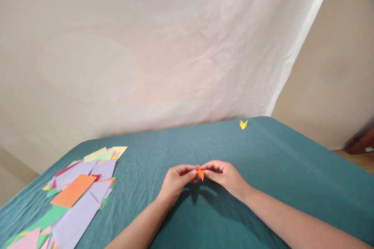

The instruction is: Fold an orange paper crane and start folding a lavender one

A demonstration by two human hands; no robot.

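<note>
A small folded piece of orange paper [200, 173] is held between both hands, just above the green cloth. My left hand [178, 178] pinches its left side between thumb and fingers. From the other side, my right hand [224, 174] grips its right edge, thumb and fingertips pressed together. A pointed tip of the paper hangs downward, and parts of the folds are hidden behind the fingertips. Far back on the right of the table lies a yellow folded paper bird [243, 125], apart from both hands.
A loose heap of coloured paper sheets [77, 218] in purple, orange, green, pink and yellow spreads over the left side. The table [146, 151] wears a wrinkled green cloth. Behind its far edge hangs a pale sheet [175, 58].
</note>
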